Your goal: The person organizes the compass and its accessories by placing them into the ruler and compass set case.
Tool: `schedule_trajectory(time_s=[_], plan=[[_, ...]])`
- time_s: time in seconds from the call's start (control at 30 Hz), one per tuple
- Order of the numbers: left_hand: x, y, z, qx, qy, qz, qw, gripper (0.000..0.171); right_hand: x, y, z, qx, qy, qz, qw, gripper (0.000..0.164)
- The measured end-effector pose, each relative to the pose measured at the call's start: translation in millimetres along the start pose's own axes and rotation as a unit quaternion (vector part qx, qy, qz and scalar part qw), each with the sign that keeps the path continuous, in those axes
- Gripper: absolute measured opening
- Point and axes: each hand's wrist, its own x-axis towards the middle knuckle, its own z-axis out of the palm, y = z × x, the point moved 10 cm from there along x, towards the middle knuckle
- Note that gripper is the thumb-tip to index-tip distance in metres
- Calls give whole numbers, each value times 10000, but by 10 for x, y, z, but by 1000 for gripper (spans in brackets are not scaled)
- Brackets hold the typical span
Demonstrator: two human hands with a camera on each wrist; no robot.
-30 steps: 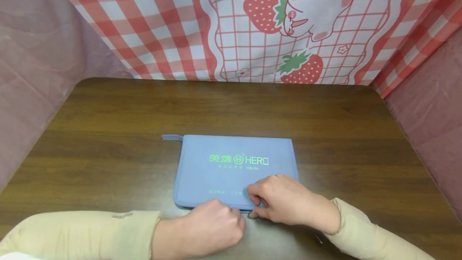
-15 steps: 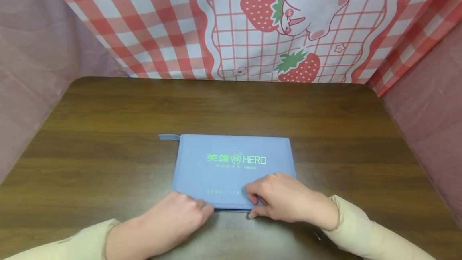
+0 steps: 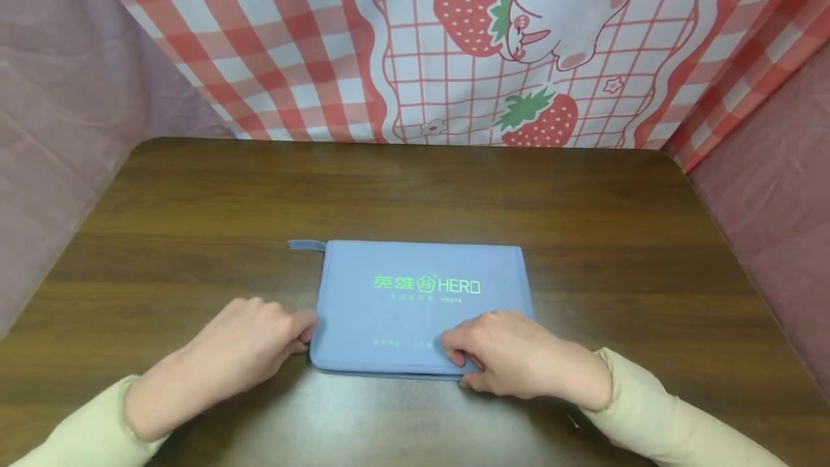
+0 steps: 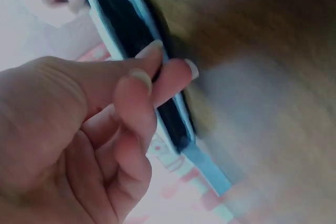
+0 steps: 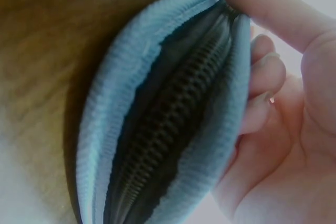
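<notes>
A flat blue zip case point(image 3: 402, 326) with green "HERO" lettering lies on the table. At its left side near the front corner is my left hand point(image 3: 243, 341), thumb and fingers pinched together at the dark zipper point(image 4: 123, 27). The zipper pull itself is hidden between the fingertips. My right hand point(image 3: 512, 355) grips the case's front right edge, thumb at the lower rim and curled fingers on the cover. Meshed zipper teeth point(image 5: 173, 114) run between the two blue rims in the right wrist view. A fabric tab point(image 3: 306, 245) sticks out at the case's back left corner.
The brown wooden table point(image 3: 415, 193) extends around the case on all sides. Behind it hangs a red and white checked cloth point(image 3: 292, 42) with strawberries. Pinkish drapes point(image 3: 58, 114) close in both sides.
My left hand has moved from the middle of the case's front edge leftward and round the corner to its left side. The right hand stays on the front right edge.
</notes>
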Motion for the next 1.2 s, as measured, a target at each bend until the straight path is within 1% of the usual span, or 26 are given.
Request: schedule_trajectory(time_s=[0.1,0.17,0.33,0.4,0.53,0.67,0.73,0.83,0.93,1.1,1.2], plan=[[70,-106,-15,144,66,-42,9999,39,12,-4,-9,6,-25,-37,10000,38],[128,-166,-35,291,179,-67,9994,38,23,-8,-15,-3,-36,-61,10000,38],[280,-335,-80,576,495,-265,9968,33,41,-18,-26,-75,-26,-135,9999,39],[337,-390,-68,621,578,-345,9958,31,36,-23,-18,-87,-22,-174,9998,40],[481,-485,-2,635,608,-483,9950,32,3,-20,1,-55,-12,-164,9998,40],[659,-565,42,634,651,-605,9940,26,-40,-11,1,-105,45,-135,9998,41],[719,-605,57,593,662,-716,9935,22,-52,-19,1,-174,82,-178,9997,42],[751,-668,76,512,641,-959,9920,20,-56,-34,13,-238,67,-267,9993,42],[746,-713,89,453,562,-1165,9906,19,-47,-47,14,-199,29,-340,9992,42],[752,-728,66,408,446,-1203,9909,14,-35,-39,-6,-35,6,-356,9994,38],[734,-728,52,399,278,-1280,9906,11,-31,-35,-25,35,57,-343,9994,36]])
